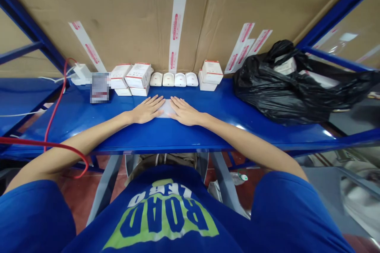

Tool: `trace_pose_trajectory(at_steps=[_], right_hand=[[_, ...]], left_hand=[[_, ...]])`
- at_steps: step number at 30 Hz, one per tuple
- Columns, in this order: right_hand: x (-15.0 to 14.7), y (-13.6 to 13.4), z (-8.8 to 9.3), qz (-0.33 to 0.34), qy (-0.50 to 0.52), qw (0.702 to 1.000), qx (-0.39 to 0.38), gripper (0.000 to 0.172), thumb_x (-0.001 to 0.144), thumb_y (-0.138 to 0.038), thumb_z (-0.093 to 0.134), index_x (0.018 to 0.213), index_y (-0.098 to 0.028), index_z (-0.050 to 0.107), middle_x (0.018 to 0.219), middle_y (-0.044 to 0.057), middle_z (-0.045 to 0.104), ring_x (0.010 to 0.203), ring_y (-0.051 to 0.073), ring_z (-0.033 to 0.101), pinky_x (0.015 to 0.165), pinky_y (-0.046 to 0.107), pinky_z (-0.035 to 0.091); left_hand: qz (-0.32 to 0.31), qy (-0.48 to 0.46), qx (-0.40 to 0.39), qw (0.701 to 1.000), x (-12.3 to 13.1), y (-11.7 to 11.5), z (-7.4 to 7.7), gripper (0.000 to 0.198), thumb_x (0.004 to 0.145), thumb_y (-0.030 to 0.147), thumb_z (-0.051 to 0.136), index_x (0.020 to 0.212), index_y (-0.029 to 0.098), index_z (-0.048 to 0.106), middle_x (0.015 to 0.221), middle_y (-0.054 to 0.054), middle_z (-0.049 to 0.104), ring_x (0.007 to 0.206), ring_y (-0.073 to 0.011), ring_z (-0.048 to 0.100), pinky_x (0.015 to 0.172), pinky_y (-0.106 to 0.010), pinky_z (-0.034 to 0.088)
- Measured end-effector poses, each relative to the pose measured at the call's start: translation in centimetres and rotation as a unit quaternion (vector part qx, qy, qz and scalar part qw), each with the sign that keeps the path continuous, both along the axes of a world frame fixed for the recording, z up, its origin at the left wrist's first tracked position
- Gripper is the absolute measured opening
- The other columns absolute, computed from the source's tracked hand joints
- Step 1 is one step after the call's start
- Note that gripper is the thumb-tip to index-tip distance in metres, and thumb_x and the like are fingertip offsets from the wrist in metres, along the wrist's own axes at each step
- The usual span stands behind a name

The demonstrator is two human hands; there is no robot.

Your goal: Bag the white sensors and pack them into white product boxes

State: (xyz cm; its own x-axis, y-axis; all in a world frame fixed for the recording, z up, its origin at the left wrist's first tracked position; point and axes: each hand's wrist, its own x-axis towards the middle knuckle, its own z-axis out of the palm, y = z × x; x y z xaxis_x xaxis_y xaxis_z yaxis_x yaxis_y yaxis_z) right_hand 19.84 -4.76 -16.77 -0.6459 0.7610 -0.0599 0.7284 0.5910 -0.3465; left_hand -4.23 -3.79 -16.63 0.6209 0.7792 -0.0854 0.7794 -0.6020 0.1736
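Note:
On the blue table lies a flat, pale translucent sheet or bag; its exact kind I cannot make out. My left hand rests flat over its left end, fingers stretched out. Over the right end lies my right hand, palm down with the fingers extended. Both hands partly cover the sheet. Just beyond my fingertips, several white rounded devices stand in a row.
Stacked white boxes flank the devices on the left, more boxes on the right. A black plastic bag with boxes inside fills the right end. A red cable crosses at left. Cardboard walls the back.

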Motion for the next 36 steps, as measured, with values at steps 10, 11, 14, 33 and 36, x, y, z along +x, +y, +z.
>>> trace_pose_trajectory(at_steps=[10, 11, 14, 33, 36], right_hand=[[0.3, 0.2, -0.2, -0.001, -0.002, 1.000, 0.008, 0.094, 0.099, -0.068, 0.033, 0.166, -0.004, 0.024, 0.174, 0.019, 0.015, 0.163, 0.036, 0.013, 0.132, 0.060, 0.012], [0.4, 0.2, -0.2, -0.002, 0.004, 1.000, 0.010, 0.092, 0.099, -0.067, 0.034, 0.166, -0.004, 0.023, 0.174, 0.019, 0.015, 0.163, 0.036, 0.013, 0.132, 0.060, 0.012], [0.4, 0.0, 0.0, -0.016, 0.014, 1.000, 0.009, 0.091, 0.099, -0.063, 0.039, 0.165, -0.002, 0.026, 0.175, 0.019, 0.017, 0.163, 0.036, 0.015, 0.133, 0.057, 0.013], [8.6, 9.1, 6.7, -0.351, -0.016, 0.912, 0.210, 0.068, 0.104, -0.053, 0.043, 0.135, 0.006, 0.058, 0.151, 0.041, 0.045, 0.131, 0.048, 0.059, 0.104, 0.063, 0.044], [10.8, 11.6, 5.1, -0.301, 0.048, 0.920, 0.248, 0.070, 0.094, -0.060, 0.058, 0.136, -0.005, 0.061, 0.148, 0.036, 0.051, 0.120, 0.049, 0.066, 0.099, 0.068, 0.049]], left_hand=[[-0.016, -0.011, -0.001, 1.000, -0.6, 0.4, -0.2, 0.074, 0.106, 0.060, 0.015, 0.167, 0.019, 0.024, 0.175, -0.007, 0.017, 0.163, -0.0276, 0.010, 0.132, -0.049, 0.011], [-0.020, -0.014, -0.001, 1.000, -0.7, 0.4, -0.2, 0.075, 0.106, 0.062, 0.015, 0.167, 0.020, 0.022, 0.175, -0.006, 0.016, 0.164, -0.0281, 0.009, 0.133, -0.050, 0.009], [-0.027, -0.018, -0.004, 0.999, -0.8, 0.3, 0.0, 0.081, 0.103, 0.071, 0.016, 0.168, 0.022, 0.018, 0.177, -0.004, 0.010, 0.164, -0.0291, 0.005, 0.133, -0.050, 0.005], [-0.020, -0.016, -0.014, 1.000, -0.2, -0.2, 0.5, 0.083, 0.102, 0.073, 0.029, 0.168, 0.022, 0.023, 0.176, -0.006, 0.013, 0.163, -0.0328, 0.010, 0.133, -0.051, 0.009], [-0.022, -0.030, -0.006, 0.999, -0.5, -0.1, 0.2, 0.084, 0.101, 0.074, 0.030, 0.167, 0.022, 0.027, 0.175, -0.007, 0.016, 0.163, -0.0324, 0.014, 0.133, -0.050, 0.011]])
